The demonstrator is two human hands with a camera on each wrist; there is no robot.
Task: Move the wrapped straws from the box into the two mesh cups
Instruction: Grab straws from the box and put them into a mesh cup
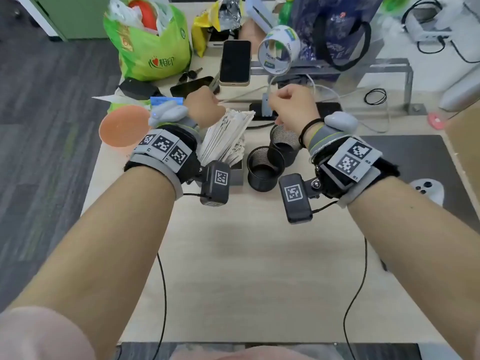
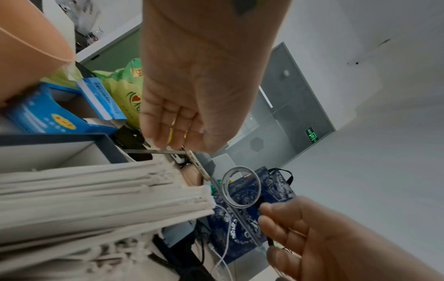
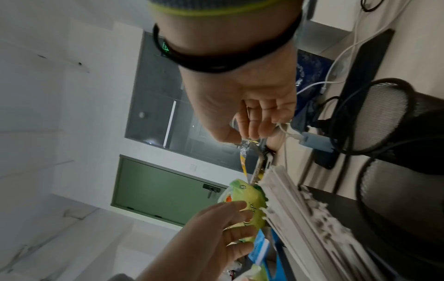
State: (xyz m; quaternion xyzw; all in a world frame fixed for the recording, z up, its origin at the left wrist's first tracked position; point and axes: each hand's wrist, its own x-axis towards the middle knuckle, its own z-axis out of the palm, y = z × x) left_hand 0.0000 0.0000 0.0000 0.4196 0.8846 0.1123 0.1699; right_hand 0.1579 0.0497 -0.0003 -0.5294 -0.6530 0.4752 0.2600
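Observation:
A thick bundle of white paper-wrapped straws (image 1: 226, 136) leans out of a dark box (image 1: 236, 174) at mid-table. It also fills the lower left of the left wrist view (image 2: 96, 194). Two black mesh cups stand just right of the box, a near cup (image 1: 261, 181) and a far cup (image 1: 291, 152), and both look empty. My left hand (image 1: 205, 107) hovers above the far end of the straws with its fingers (image 2: 177, 117) curled, holding nothing. My right hand (image 1: 291, 105) hangs above the far cup, its fingers (image 3: 259, 117) also curled and empty.
Clutter lines the far edge: a green bag (image 1: 153, 55), a phone (image 1: 235, 62), a tape roll (image 1: 279, 48), white cables and a power strip. An orange cup (image 1: 123, 126) and blue carton (image 1: 166, 101) sit left of the box. A dark mat (image 1: 415, 157) with a white controller (image 1: 426, 190) lies right.

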